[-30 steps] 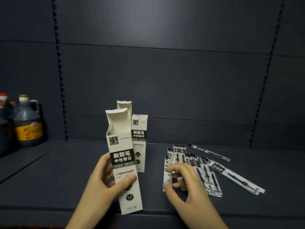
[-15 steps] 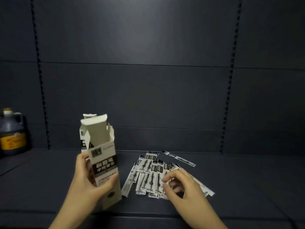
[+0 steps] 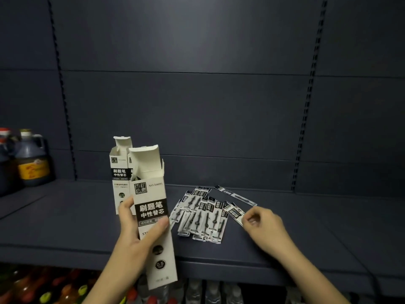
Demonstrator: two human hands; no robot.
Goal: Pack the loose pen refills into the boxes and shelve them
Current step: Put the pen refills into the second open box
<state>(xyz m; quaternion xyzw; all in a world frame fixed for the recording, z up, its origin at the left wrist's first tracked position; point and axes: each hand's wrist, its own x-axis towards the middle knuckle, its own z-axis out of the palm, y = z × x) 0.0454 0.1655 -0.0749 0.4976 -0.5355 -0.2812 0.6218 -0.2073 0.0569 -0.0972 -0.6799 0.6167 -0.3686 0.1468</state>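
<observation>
My right hand (image 3: 262,224) has moved off the pile and now pinches one pen refill (image 3: 234,212) at its end, just right of the others. My left hand (image 3: 137,227) grips the open box (image 3: 153,207), ready for loading.

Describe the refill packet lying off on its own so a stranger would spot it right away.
Start at the dark shelf with the open white boxes. Right of the box in the left hand lies a fan of overlapping refill packets. Behind that fan, toward the back wall, is the lone packet: a narrow black-and-white strip lying diagonally by itself, apart from the pile and not held by either hand.
</observation>
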